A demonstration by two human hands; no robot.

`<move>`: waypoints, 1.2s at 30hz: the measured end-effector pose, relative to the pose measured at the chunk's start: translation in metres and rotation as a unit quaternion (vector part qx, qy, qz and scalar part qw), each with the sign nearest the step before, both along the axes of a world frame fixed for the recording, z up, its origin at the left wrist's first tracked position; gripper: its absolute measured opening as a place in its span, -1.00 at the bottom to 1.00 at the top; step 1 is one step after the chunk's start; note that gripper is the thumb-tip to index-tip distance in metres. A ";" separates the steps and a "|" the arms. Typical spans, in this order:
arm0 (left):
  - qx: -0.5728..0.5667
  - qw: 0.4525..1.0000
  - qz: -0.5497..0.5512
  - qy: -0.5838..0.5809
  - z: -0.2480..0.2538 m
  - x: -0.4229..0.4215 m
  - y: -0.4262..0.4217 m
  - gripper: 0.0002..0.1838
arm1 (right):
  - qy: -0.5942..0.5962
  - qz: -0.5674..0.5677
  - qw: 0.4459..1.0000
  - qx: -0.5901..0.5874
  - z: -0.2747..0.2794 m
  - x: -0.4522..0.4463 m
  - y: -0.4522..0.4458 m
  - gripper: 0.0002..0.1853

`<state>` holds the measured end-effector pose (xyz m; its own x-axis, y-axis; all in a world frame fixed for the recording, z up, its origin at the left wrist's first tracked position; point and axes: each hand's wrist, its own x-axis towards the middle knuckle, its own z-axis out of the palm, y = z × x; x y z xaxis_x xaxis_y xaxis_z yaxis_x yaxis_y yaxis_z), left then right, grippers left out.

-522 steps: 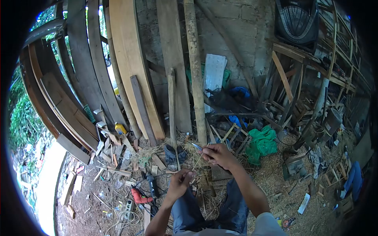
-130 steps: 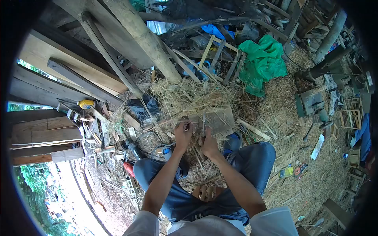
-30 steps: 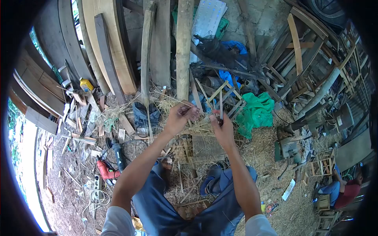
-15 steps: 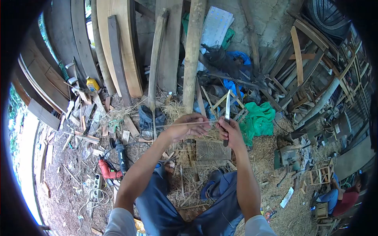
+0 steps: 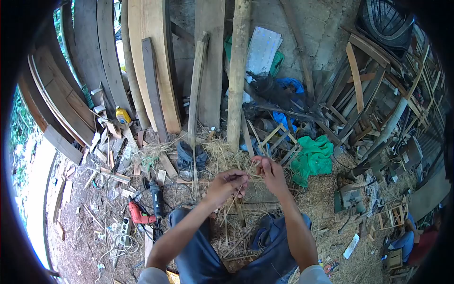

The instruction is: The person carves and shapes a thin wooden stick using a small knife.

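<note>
The hands work close together: the left hand is closed with bent fingers, pinching a thin strip, while the right hand, between two and three o'clock from it, has its fingers curled at the strip's upper end; I cannot tell what they grip. The strip slants from one o'clock to seven o'clock, its lower part hanging below the left hand. From the hands, a black bag lies at ten o'clock, a red drill at eight and green plastic towards two.
</note>
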<state>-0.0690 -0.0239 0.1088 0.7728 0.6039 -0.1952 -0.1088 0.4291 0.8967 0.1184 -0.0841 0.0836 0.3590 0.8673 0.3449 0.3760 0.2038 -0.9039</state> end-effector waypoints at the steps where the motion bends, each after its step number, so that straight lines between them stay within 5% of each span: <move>1: 0.020 0.999 0.034 -0.033 -0.003 0.001 -0.004 -0.79 | -0.002 0.001 1.000 0.003 -0.002 -0.005 -0.005 -0.69; 4: 0.049 0.996 0.064 -0.044 -0.013 0.005 -0.011 -0.83 | -0.129 -0.077 0.988 -0.038 -0.005 -0.016 -0.022 -0.73; 6: 0.069 0.994 0.075 -0.048 -0.022 0.005 -0.012 -0.84 | -0.204 -0.079 0.975 0.045 -0.003 -0.027 -0.029 -0.80; 15: 0.193 0.976 0.096 -0.023 -0.030 0.001 -0.011 -0.85 | -0.308 -0.032 0.945 0.102 0.006 -0.025 -0.026 -0.83; 21: 0.138 0.988 0.051 -0.046 -0.031 -0.009 -0.006 -0.85 | -0.231 -0.128 0.964 0.024 0.004 0.021 -0.023 -0.85; 24: 0.144 0.986 0.076 -0.032 -0.032 -0.006 0.001 -0.84 | -0.186 -0.144 0.968 0.081 0.005 0.017 -0.030 -0.84; 31: 0.120 0.990 0.062 -0.040 -0.030 0.002 -0.002 -0.83 | -0.289 -0.029 0.955 0.051 0.007 -0.015 -0.031 -0.84; 34: 0.124 0.991 0.026 -0.050 -0.034 -0.004 0.003 -0.82 | -0.272 -0.037 0.951 0.142 0.000 -0.004 -0.019 -0.82; 36: 0.128 0.991 0.014 -0.032 -0.031 -0.011 -0.008 -0.83 | -0.229 -0.101 0.967 0.045 0.000 0.021 -0.022 -0.79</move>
<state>-0.0795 -0.0320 0.0776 0.7610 0.6485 0.0156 -0.1770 0.1844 0.9668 0.1395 -0.1062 0.0841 0.3093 0.7541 0.5793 0.7735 0.1548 -0.6146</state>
